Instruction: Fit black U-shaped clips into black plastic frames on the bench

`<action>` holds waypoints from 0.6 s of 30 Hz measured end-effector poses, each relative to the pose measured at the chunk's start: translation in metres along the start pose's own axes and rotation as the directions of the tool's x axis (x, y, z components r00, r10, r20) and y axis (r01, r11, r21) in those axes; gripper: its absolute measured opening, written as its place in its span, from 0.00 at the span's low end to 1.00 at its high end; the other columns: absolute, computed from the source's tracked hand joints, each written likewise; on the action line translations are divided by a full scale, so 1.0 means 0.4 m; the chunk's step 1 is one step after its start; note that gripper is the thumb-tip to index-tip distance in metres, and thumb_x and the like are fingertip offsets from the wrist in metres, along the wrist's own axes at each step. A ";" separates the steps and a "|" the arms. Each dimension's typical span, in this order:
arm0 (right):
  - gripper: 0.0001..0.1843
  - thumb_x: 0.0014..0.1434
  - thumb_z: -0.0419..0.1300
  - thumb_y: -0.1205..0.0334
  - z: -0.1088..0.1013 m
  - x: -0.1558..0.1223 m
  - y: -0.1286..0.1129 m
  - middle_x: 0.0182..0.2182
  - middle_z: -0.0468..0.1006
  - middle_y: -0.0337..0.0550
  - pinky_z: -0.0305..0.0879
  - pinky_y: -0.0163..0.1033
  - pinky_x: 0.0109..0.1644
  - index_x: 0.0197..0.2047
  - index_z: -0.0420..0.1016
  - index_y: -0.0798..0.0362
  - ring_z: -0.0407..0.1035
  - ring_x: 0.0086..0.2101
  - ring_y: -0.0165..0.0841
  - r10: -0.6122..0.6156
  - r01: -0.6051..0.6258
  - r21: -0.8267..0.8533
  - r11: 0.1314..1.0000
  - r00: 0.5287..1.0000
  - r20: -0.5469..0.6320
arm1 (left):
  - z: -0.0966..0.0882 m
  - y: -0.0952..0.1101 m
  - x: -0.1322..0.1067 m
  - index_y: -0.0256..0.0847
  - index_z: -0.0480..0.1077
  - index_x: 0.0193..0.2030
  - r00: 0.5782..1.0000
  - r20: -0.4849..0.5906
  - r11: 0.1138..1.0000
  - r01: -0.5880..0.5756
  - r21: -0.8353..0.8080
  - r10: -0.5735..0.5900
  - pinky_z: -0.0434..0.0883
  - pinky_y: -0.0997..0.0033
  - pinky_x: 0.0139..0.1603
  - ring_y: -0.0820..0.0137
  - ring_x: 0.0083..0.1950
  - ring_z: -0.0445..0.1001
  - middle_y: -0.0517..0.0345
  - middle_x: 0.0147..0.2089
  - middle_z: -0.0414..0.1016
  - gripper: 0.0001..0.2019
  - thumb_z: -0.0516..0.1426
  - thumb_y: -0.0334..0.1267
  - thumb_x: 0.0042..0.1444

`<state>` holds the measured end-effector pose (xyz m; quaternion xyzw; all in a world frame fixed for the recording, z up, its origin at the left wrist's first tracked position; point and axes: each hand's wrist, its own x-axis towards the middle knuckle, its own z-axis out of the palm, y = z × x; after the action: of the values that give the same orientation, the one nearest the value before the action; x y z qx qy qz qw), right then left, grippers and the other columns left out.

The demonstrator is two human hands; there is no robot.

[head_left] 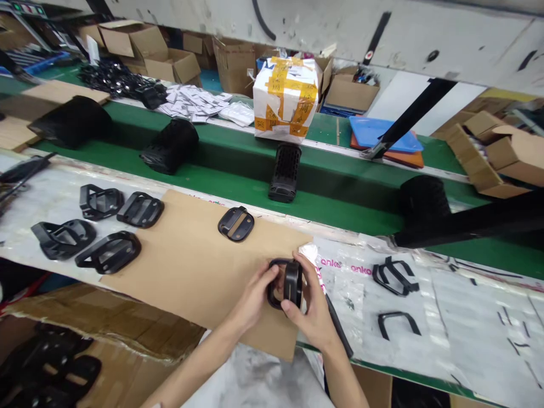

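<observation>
Over the cardboard sheet (199, 260), both hands grip a black plastic oval base with a raised loop (292, 279). My left hand (255, 292) pinches its left rim with thumb and fingers. On the other side, my right hand (315, 309) wraps around it, thumb in front and fingers behind. A similar black oval piece (236, 224) lies on the sheet farther away. Just right of my right hand, a black handle-like rod (339, 327) rests on the bench, with a white wrapped end (309, 251) beyond my fingers.
Several black looped pieces (108, 252) sit at left; two black U-shaped loops (395, 276) lie right. Behind runs a green conveyor (229, 164) carrying black perforated parts (285, 170). A taped white box (285, 99) stands beyond. Dark posts (408, 119) rise at right. Black parts fill a carton (51, 362) below.
</observation>
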<state>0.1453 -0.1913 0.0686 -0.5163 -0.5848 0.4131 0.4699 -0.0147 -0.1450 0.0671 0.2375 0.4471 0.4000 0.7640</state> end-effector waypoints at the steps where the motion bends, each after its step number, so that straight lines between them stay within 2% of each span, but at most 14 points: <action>1: 0.42 0.68 0.67 0.39 -0.002 -0.001 0.000 0.76 0.59 0.49 0.57 0.63 0.77 0.78 0.57 0.36 0.56 0.74 0.54 -0.008 0.007 0.040 0.999 1.000 0.022 | -0.002 0.010 0.007 0.39 0.80 0.45 0.998 0.049 0.995 0.051 -0.081 -0.047 0.73 0.68 0.47 0.64 0.43 0.77 0.55 0.39 0.80 0.24 0.68 0.60 0.57; 3: 0.40 0.68 0.65 0.39 -0.007 -0.001 -0.003 0.76 0.61 0.48 0.56 0.61 0.78 0.78 0.59 0.37 0.56 0.74 0.53 -0.027 0.020 0.122 0.992 0.998 0.056 | -0.010 0.031 0.020 0.37 0.77 0.37 0.967 0.173 0.960 0.215 -0.177 -0.185 0.70 0.70 0.37 0.70 0.30 0.70 0.60 0.28 0.72 0.26 0.70 0.63 0.54; 6: 0.40 0.68 0.64 0.37 -0.013 -0.002 -0.014 0.75 0.64 0.47 0.56 0.60 0.78 0.77 0.61 0.38 0.56 0.74 0.53 -0.046 0.036 0.187 0.982 0.998 0.049 | -0.023 0.055 0.031 0.37 0.71 0.30 0.858 0.365 0.857 0.460 -0.232 -0.362 0.66 0.73 0.31 0.74 0.26 0.67 0.63 0.25 0.67 0.26 0.74 0.57 0.51; 8: 0.41 0.67 0.63 0.34 -0.014 -0.002 -0.018 0.74 0.65 0.47 0.57 0.62 0.78 0.76 0.63 0.39 0.58 0.73 0.54 -0.049 0.042 0.201 0.979 0.998 0.027 | -0.027 0.058 0.031 0.36 0.71 0.31 0.801 0.454 0.794 0.543 -0.274 -0.391 0.66 0.74 0.30 0.75 0.26 0.67 0.63 0.26 0.68 0.24 0.75 0.54 0.51; 9: 0.41 0.67 0.63 0.33 -0.015 -0.002 -0.019 0.74 0.66 0.48 0.56 0.63 0.77 0.76 0.63 0.40 0.59 0.73 0.55 -0.047 0.042 0.209 0.977 0.999 0.017 | -0.027 0.055 0.029 0.36 0.72 0.32 0.789 0.480 0.775 0.558 -0.297 -0.384 0.67 0.74 0.30 0.75 0.26 0.68 0.63 0.27 0.68 0.23 0.75 0.52 0.52; 11: 0.43 0.66 0.63 0.30 -0.017 -0.004 -0.014 0.74 0.66 0.49 0.54 0.65 0.78 0.76 0.64 0.41 0.58 0.73 0.57 -0.037 0.035 0.221 0.975 0.999 0.005 | -0.023 0.044 0.024 0.35 0.73 0.32 0.801 0.481 0.767 0.545 -0.338 -0.357 0.68 0.74 0.31 0.76 0.26 0.68 0.63 0.26 0.68 0.21 0.75 0.49 0.54; 15: 0.44 0.64 0.64 0.31 -0.027 -0.009 0.003 0.75 0.66 0.48 0.50 0.68 0.78 0.77 0.65 0.40 0.55 0.75 0.58 -0.051 0.048 0.201 0.978 0.999 0.011 | -0.012 0.018 0.017 0.35 0.73 0.29 0.874 0.367 0.814 0.451 -0.367 -0.319 0.70 0.74 0.31 0.76 0.23 0.67 0.64 0.22 0.67 0.22 0.76 0.49 0.53; 18: 0.44 0.64 0.65 0.33 -0.035 -0.010 0.013 0.75 0.66 0.49 0.49 0.69 0.78 0.77 0.66 0.40 0.57 0.74 0.58 -0.066 0.060 0.200 0.978 0.998 0.020 | -0.005 0.012 0.013 0.35 0.73 0.28 0.878 0.343 0.807 0.454 -0.378 -0.334 0.71 0.74 0.31 0.76 0.23 0.67 0.64 0.21 0.67 0.23 0.77 0.50 0.50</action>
<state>0.1603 -0.1946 0.0663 -0.4424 -0.5628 0.4612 0.5242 -0.0168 -0.1381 0.0670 0.0068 0.2783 0.2883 0.9162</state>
